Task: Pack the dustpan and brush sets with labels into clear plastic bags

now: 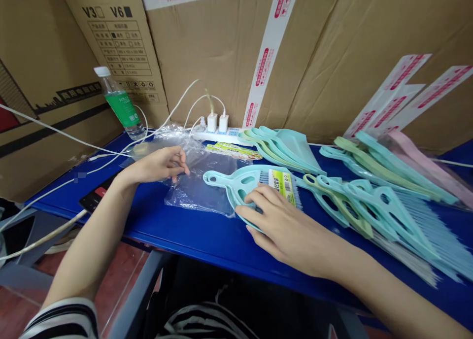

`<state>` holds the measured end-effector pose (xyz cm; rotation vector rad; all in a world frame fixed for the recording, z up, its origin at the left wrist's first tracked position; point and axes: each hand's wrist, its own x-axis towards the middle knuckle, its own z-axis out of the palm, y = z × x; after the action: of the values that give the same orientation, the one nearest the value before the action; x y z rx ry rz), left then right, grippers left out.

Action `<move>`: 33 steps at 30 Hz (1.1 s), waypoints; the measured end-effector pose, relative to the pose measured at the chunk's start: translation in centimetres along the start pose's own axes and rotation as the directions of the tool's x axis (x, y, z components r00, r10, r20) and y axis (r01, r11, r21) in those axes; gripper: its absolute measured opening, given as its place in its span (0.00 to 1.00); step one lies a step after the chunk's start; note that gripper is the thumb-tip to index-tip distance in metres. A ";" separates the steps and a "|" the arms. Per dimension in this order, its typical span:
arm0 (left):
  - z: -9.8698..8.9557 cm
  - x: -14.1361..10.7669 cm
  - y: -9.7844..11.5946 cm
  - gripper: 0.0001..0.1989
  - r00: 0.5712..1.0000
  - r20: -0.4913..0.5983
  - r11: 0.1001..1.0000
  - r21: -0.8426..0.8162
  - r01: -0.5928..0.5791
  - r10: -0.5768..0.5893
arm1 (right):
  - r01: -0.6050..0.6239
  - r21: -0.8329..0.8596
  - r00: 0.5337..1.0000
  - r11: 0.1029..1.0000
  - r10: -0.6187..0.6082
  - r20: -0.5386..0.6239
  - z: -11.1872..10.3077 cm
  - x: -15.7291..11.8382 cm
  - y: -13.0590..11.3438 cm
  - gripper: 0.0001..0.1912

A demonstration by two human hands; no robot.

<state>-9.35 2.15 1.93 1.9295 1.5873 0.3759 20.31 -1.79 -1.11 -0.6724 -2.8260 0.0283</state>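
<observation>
A light-blue hand brush lies in a matching dustpan [218, 178], with a yellow-green label card [283, 185] over its bristles. My right hand [273, 220] grips this set from above, fingers bent over its near side. To the left, my left hand [164, 164] has curled fingers, thumb and fingertips pinched at the edge of a clear plastic bag [201, 196]. That bag lies flat on the blue table [162, 235], partly under the dustpan. More crumpled clear bags [173, 137] sit behind my left hand.
Several dustpans [295, 147] are stacked behind the set. Loose brushes [388, 216] and more dustpans [391, 166] lie at right. Label cards [234, 151] rest near a power strip [232, 136]. A water bottle [123, 107], white cables and a dark phone [94, 198] are at left. Cardboard [221, 48] walls the back.
</observation>
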 end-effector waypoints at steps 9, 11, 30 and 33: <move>1.0 1.5 -1.6 0.16 0.988 0.047 0.962 -0.240 -0.132 0.147 | 0.020 0.008 1.000 1.000 -0.020 0.024 0.7 0.4 0.5 0.07; 1.2 1.6 -1.8 0.17 0.989 0.069 0.954 -0.280 -0.104 0.128 | 0.020 0.005 1.000 1.000 -0.020 0.014 1.1 0.4 0.5 0.07; 2.1 1.7 -0.8 0.25 0.998 0.060 0.885 -0.463 0.051 -0.026 | 0.046 -0.002 0.995 0.999 -0.046 -0.086 1.1 0.4 1.5 0.08; 2.3 1.8 -0.8 0.25 0.998 0.069 0.889 -0.457 0.026 0.006 | 0.050 0.041 0.995 0.998 -0.046 -0.083 0.8 0.4 1.5 0.08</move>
<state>-8.26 3.37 -0.60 1.5507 1.3176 0.6132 20.42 -0.24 -1.92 -0.5827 -2.7534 0.0521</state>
